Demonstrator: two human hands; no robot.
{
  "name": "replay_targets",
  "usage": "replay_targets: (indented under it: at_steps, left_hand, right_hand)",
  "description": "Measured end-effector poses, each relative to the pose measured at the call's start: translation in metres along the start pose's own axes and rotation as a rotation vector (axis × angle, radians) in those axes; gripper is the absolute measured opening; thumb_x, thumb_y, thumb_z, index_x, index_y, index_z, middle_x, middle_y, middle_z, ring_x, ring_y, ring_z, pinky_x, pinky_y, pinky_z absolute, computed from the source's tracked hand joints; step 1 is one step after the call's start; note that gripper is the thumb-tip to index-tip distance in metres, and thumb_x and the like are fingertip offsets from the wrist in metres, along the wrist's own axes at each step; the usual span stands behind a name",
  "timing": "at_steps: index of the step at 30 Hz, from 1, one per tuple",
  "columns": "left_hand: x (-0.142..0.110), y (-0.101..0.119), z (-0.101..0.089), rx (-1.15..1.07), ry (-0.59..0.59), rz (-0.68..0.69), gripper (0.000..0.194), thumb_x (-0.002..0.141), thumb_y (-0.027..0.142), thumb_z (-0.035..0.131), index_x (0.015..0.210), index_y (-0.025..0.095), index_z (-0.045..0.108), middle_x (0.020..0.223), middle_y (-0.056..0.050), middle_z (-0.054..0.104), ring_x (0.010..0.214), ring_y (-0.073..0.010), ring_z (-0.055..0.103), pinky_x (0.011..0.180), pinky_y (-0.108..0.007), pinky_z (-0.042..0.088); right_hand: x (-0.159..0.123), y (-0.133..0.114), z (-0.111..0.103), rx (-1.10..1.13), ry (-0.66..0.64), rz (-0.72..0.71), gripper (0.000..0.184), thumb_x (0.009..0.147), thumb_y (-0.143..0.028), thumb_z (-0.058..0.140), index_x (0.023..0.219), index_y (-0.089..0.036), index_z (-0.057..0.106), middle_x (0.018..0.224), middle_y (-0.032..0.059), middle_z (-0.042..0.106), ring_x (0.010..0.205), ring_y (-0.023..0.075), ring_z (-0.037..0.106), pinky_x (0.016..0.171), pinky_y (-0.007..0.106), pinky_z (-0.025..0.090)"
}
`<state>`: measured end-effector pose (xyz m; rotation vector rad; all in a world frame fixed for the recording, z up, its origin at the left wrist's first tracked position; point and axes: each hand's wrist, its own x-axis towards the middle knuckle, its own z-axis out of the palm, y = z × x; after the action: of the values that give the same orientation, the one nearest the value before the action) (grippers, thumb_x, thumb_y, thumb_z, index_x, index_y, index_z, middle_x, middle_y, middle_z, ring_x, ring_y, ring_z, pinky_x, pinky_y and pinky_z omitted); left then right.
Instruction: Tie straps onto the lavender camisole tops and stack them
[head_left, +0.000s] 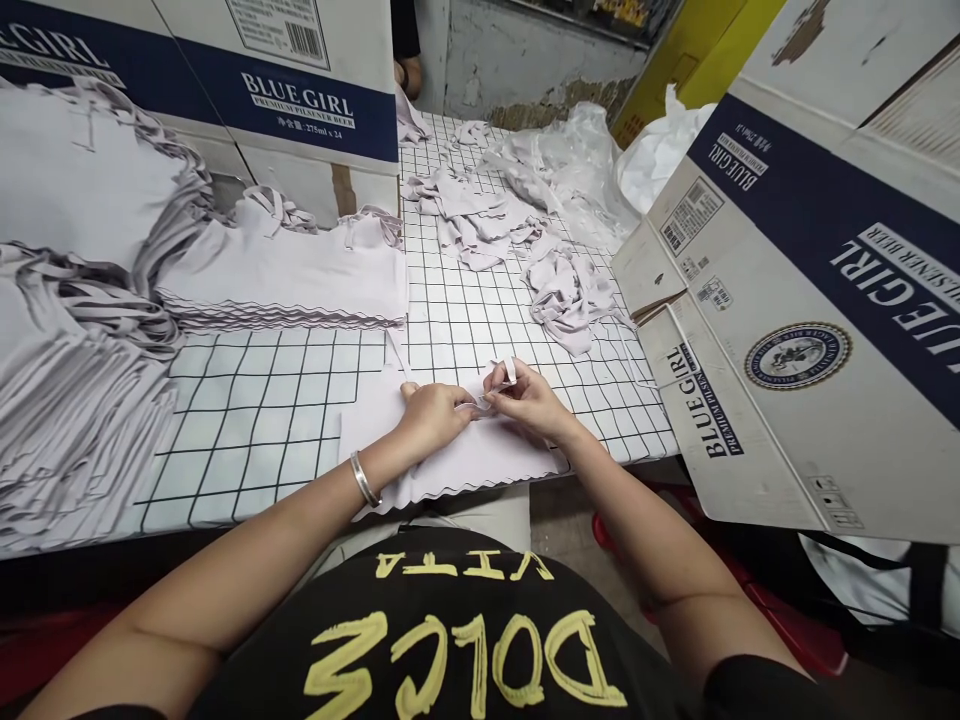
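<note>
A pale lilac strappy top (495,455) lies at the table's front edge, its wavy hem toward me. My left hand (435,418), with a silver bangle on the wrist, is closed on the top's upper edge, fingers pinched. Close beside it, my right hand (531,402) pinches a narrow strap (511,371) of the same top between thumb and fingers. The fingertips of both hands nearly meet over the fabric. Another thin strap (395,352) sticks out beyond my left hand. What exactly lies between the fingertips is partly hidden.
Stacks of similar tops (289,265) fill the left side, with a tall pile (60,400) at far left. Loose cloth pieces (566,295) and clear plastic (577,165) lie farther back. Beer cartons (322,100) stand behind the stacks and at right (795,290). A person's arm (409,75) shows behind.
</note>
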<state>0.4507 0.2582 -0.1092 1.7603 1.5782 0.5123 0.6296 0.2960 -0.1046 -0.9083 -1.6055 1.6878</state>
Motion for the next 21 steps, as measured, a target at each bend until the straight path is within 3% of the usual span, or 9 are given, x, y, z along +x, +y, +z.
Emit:
replay_targets:
  at_steps: [9,21]
  left_hand:
    - [-0.0035,0.0072,-0.0012,-0.025,0.037,-0.018,0.021,0.080,0.035,0.054,0.077,0.023,0.071,0.058,0.002,0.064,0.065,-0.0171,0.056,0.093,-0.045,0.026]
    - [-0.0035,0.0060,0.0015,-0.025,0.026,-0.019,0.024,0.081,0.037,0.053,0.074,0.021,0.069,0.061,0.001,0.064,0.065,-0.0174,0.056,0.093,-0.045,0.027]
  right_hand:
    - [0.0001,0.0017,0.0005,0.004,-0.007,-0.009,0.029,0.074,-0.030,0.073,0.080,-0.021,0.046,0.082,-0.0012,0.052,0.072,0.0107,0.050,0.068,0.027,0.042]
    - [-0.0003,0.0093,0.0020,0.029,-0.032,-0.024,0.023,0.077,-0.023,0.070,0.081,-0.021,0.047,0.083,-0.0009,0.052,0.074,0.0108,0.050,0.069,0.027,0.042]
